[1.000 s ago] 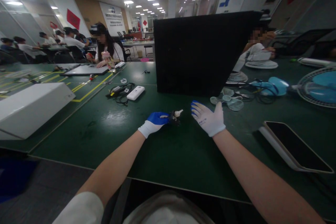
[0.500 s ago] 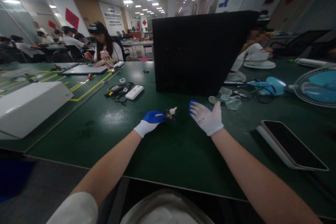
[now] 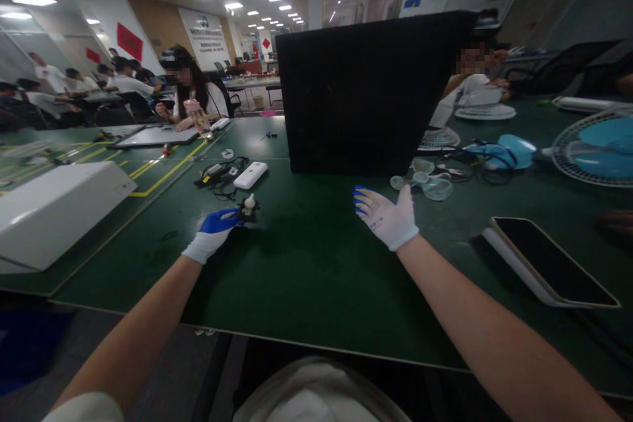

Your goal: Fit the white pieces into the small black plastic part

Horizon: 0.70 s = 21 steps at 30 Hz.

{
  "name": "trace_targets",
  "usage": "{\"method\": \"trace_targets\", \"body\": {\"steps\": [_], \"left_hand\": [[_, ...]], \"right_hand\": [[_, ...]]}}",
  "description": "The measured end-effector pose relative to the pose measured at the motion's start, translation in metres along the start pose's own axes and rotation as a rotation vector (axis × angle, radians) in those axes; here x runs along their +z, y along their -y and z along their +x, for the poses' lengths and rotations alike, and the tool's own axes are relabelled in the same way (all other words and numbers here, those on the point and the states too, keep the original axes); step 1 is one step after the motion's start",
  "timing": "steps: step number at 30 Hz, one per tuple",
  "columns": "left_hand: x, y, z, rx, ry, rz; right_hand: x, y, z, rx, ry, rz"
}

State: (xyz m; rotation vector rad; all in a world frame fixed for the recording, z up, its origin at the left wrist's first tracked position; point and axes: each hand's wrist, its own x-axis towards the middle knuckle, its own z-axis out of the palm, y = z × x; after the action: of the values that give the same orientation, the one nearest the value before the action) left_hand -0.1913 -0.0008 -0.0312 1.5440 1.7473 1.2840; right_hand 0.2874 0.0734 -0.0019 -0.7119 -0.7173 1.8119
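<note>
My left hand [image 3: 217, 227], in a white glove with a blue palm, grips a small dark motor-like part [image 3: 248, 212] topped by a white knob-shaped piece. It holds the part just over the green table [image 3: 316, 290], near a white power bank-like box [image 3: 250, 175] and a bundle of black cables [image 3: 220, 178]. My right hand [image 3: 388, 216], gloved the same way, is held with fingers stretched and thumb apart, and nothing is in it. Just beyond its thumb lies a clear fan blade [image 3: 422, 179].
A large black panel [image 3: 361, 99] stands upright ahead. To the left sits a white box [image 3: 59, 211]; to the right are a phone-like slab [image 3: 554, 260], a blue fan part [image 3: 514, 150] and a round fan grille [image 3: 593, 151]. Other people work across the table.
My left hand has moved left across the table with the dark part in its grip, away from my right hand. My right hand stays almost where it was, still spread.
</note>
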Motion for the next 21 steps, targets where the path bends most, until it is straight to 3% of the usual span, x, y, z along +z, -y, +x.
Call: {"method": "trace_targets", "body": {"steps": [6,10,16,21], "left_hand": [[-0.017,0.023,0.004,0.011,0.001,0.042],[-0.024,0.028,0.006,0.104,0.009,0.268],[-0.032,0.014,0.002,0.247,-0.068,0.740],[-0.032,-0.005,-0.003,0.364,-0.102,0.892]], "right_hand": [[-0.001,0.000,0.000,-0.004,-0.036,-0.050],[0.002,0.001,-0.001,-0.017,-0.040,-0.070],[0.001,0.005,0.001,-0.026,-0.073,-0.056],[0.000,0.005,0.001,-0.016,-0.060,-0.019]]}}
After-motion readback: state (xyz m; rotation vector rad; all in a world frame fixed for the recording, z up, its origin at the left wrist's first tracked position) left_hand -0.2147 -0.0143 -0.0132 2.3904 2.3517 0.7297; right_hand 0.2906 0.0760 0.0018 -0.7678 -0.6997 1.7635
